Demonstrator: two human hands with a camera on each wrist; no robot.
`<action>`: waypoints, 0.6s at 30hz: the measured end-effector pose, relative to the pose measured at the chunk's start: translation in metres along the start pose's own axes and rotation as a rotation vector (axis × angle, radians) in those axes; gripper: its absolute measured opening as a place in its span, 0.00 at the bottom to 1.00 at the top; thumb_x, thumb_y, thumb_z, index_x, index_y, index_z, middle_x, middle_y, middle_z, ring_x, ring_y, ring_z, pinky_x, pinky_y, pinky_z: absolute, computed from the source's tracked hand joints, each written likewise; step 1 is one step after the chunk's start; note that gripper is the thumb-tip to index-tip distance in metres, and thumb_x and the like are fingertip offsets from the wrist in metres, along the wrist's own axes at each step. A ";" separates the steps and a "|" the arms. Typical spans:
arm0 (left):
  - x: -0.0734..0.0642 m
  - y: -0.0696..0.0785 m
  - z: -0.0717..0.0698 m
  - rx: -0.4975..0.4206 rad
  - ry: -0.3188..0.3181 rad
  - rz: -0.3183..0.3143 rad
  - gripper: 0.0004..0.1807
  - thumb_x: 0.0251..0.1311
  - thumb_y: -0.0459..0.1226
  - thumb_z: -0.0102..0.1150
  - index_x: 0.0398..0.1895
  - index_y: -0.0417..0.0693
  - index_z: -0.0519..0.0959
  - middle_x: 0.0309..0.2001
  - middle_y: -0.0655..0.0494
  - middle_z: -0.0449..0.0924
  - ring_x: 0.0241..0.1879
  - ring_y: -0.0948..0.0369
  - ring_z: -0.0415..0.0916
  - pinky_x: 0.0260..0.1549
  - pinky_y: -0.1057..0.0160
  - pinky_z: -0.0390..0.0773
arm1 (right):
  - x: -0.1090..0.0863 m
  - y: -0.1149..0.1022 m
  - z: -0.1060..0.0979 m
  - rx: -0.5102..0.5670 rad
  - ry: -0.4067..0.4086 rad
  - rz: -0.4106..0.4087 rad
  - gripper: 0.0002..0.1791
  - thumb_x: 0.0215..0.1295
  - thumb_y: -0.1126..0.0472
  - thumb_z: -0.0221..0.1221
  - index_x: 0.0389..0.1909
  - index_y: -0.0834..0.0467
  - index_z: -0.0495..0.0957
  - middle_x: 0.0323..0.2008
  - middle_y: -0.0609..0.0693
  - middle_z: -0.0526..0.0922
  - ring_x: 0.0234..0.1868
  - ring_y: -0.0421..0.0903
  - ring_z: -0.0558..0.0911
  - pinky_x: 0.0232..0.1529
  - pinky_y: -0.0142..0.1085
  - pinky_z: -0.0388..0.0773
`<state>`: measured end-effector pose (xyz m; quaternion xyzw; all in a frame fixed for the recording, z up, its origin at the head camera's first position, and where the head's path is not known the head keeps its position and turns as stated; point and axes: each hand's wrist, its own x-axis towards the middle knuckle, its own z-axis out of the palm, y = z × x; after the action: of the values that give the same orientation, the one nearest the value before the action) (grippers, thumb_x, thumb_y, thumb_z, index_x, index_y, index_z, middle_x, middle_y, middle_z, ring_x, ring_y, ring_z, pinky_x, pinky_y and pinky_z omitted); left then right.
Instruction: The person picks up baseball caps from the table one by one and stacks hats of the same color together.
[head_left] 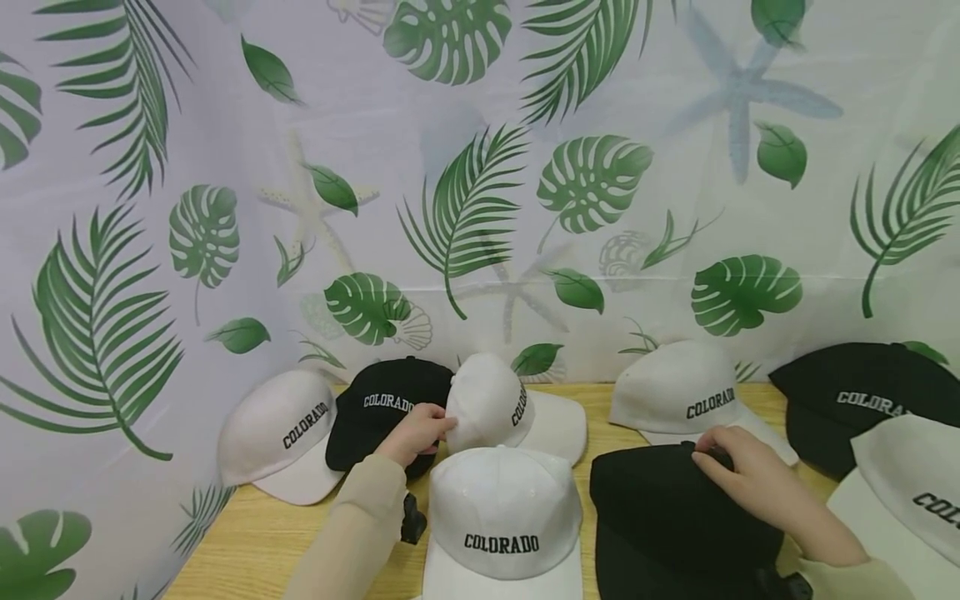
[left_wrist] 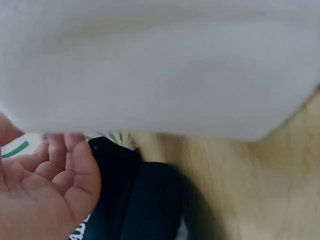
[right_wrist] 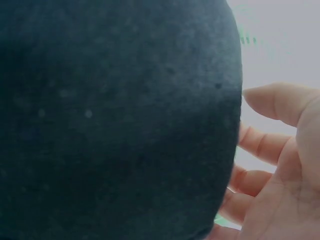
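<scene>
My left hand (head_left: 415, 435) pinches the rear edge of a white baseball cap (head_left: 486, 400), whose brim points right. In the left wrist view this white cap (left_wrist: 160, 75) fills the top, and the fingers of the left hand (left_wrist: 50, 192) curl below it. My right hand (head_left: 765, 487) grips the top of a black baseball cap (head_left: 667, 517) with its front turned toward me. Thumb and fingers of the right hand (right_wrist: 285, 160) lie along the edge of the black cap (right_wrist: 120, 120) in the right wrist view.
Between my arms sits a white COLORADO cap (head_left: 506, 517). A black cap (head_left: 390, 387) and a white cap (head_left: 277, 425) stand left. Rightward are white caps (head_left: 682, 383) (head_left: 907, 492) and a black cap (head_left: 862, 400). Behind the wooden table (head_left: 247, 550) hangs a leaf-print cloth (head_left: 480, 108).
</scene>
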<state>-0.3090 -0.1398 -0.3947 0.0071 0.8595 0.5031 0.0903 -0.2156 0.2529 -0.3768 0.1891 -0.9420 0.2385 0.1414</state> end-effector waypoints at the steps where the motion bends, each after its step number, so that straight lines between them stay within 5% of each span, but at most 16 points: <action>1: 0.000 0.002 0.001 -0.007 0.007 0.012 0.07 0.59 0.33 0.50 0.34 0.34 0.71 0.30 0.51 0.69 0.32 0.57 0.68 0.31 0.58 0.73 | 0.000 0.000 0.000 0.006 -0.004 0.002 0.02 0.56 0.65 0.57 0.27 0.58 0.73 0.27 0.46 0.73 0.32 0.47 0.72 0.32 0.43 0.69; 9: 0.003 0.018 0.006 -0.098 0.027 0.106 0.02 0.59 0.27 0.45 0.33 0.32 0.67 0.29 0.49 0.67 0.29 0.59 0.68 0.32 0.58 0.76 | -0.001 0.000 -0.002 0.013 -0.018 0.022 0.03 0.56 0.65 0.57 0.28 0.59 0.73 0.28 0.47 0.73 0.33 0.49 0.73 0.35 0.45 0.70; 18: 0.006 0.053 0.006 -0.051 0.121 0.195 0.05 0.62 0.29 0.44 0.39 0.35 0.68 0.43 0.41 0.73 0.39 0.53 0.71 0.35 0.58 0.75 | -0.002 0.000 -0.001 0.009 -0.018 0.013 0.04 0.55 0.65 0.58 0.28 0.59 0.73 0.28 0.47 0.73 0.33 0.50 0.74 0.34 0.45 0.70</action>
<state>-0.3183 -0.1073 -0.3527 0.0581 0.8456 0.5306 -0.0109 -0.2133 0.2537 -0.3770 0.1858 -0.9434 0.2417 0.1304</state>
